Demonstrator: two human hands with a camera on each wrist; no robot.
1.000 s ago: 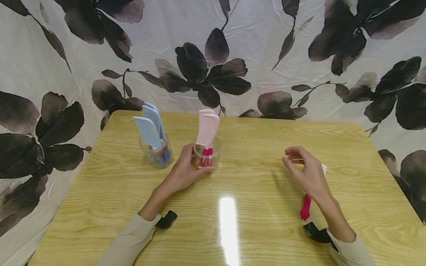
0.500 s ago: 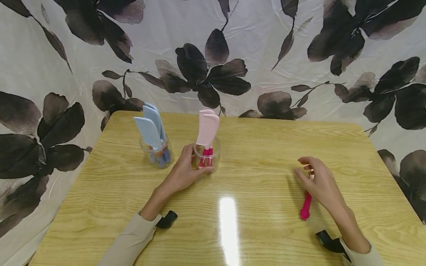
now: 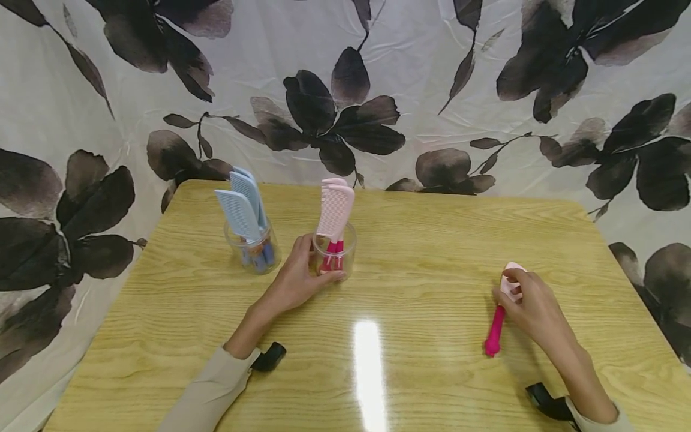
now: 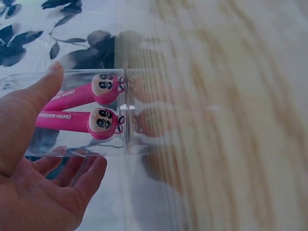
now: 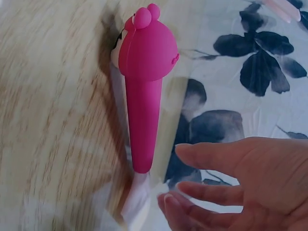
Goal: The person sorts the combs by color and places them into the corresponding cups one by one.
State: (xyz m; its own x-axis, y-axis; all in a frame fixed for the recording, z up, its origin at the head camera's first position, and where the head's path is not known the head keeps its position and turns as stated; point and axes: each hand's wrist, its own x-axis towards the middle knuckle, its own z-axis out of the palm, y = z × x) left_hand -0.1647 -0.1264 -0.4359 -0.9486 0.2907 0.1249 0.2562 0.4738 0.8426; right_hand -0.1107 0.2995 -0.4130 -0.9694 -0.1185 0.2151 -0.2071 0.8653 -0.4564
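My left hand [image 3: 297,277] grips a clear plastic jar [image 3: 349,257], thumb at the near side and fingers round the back. Inside the jar stand pink combs [image 3: 337,210], heads up; their dark pink handles [image 4: 72,115] end in cartoon heads. My right hand [image 3: 535,305] hovers over another pink comb [image 3: 495,332] lying on the table, its fingers half bent and hiding part of the comb's head. In the right wrist view the thumb and fingers stand apart from that comb's handle [image 5: 143,115].
Left of the held jar stands a second clear jar [image 3: 233,245] with several light blue combs [image 3: 242,215]. Both jars rest on the wood-grain table [image 3: 421,240]. A floral cloth [image 3: 432,72] hangs behind and at the sides.
My right hand has moved right and nearer, down over the head of the lying comb. The left hand and both jars have stayed in place.
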